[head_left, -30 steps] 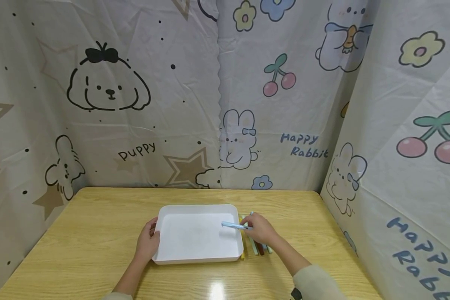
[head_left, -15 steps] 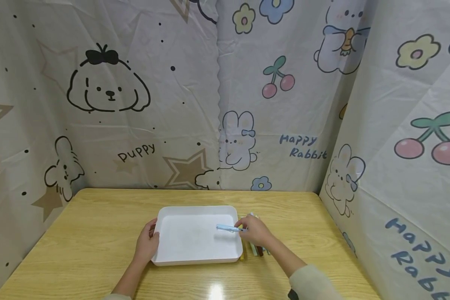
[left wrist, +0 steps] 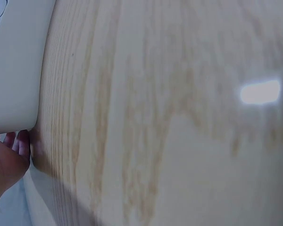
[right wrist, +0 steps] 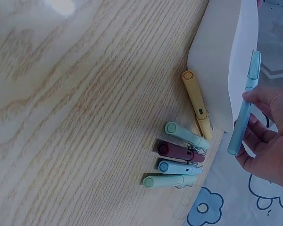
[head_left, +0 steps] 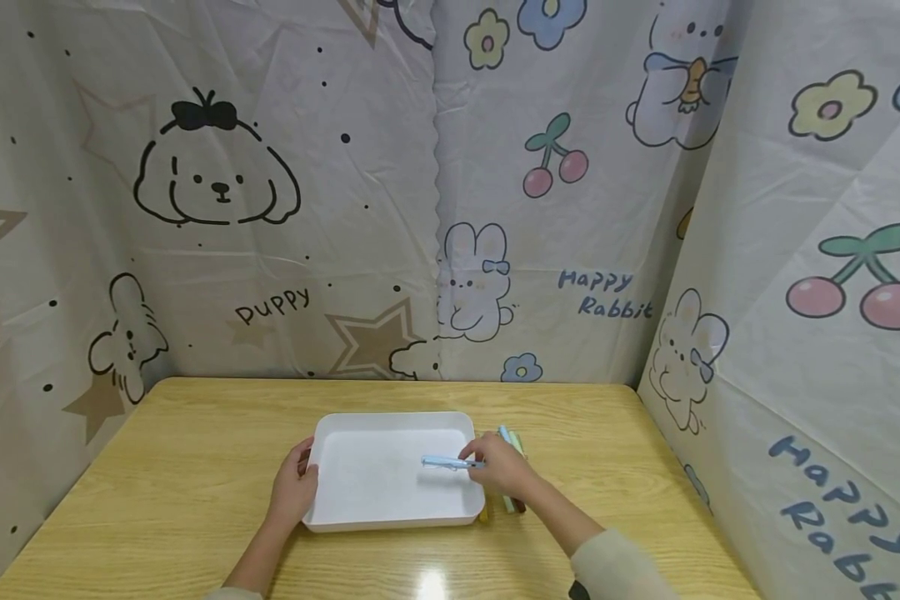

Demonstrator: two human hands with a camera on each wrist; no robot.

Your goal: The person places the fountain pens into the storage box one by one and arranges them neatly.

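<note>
The patterned cloth (head_left: pixel 382 208) stands beyond both hands and out to their sides, well apart from either, so I see little trouble coming from it. The wooden table (head_left: pixel 195 467) under them looks smooth; I'd guess things slide on it. Between the hands sits the white tray (head_left: pixel 382 479); a lopsided shove might swivel it. The left hand (head_left: pixel 296 483) grips its outer end. The right hand (head_left: pixel 504 467), at the other end, has a pale blue pen (head_left: pixel 444 462) pinched between thumb and fingers above the tray's floor, pointing towards the left hand; too slack a pinch and it could drop and roll. Below the right hand, outside the tray, lie a yellow pen (right wrist: pixel 195 99), a green pen (right wrist: pixel 184 133), a maroon pen (right wrist: pixel 177 151), a blue pen (right wrist: pixel 177 167) and a second green pen (right wrist: pixel 167 181); a careless sweep might scatter them.

The biggest lettering, "Happy Rabbit", runs partly out of sight to the right hand's right; it repeats smaller beyond that hand, with "puppy" beyond the left. I can't make out any brand.
</note>
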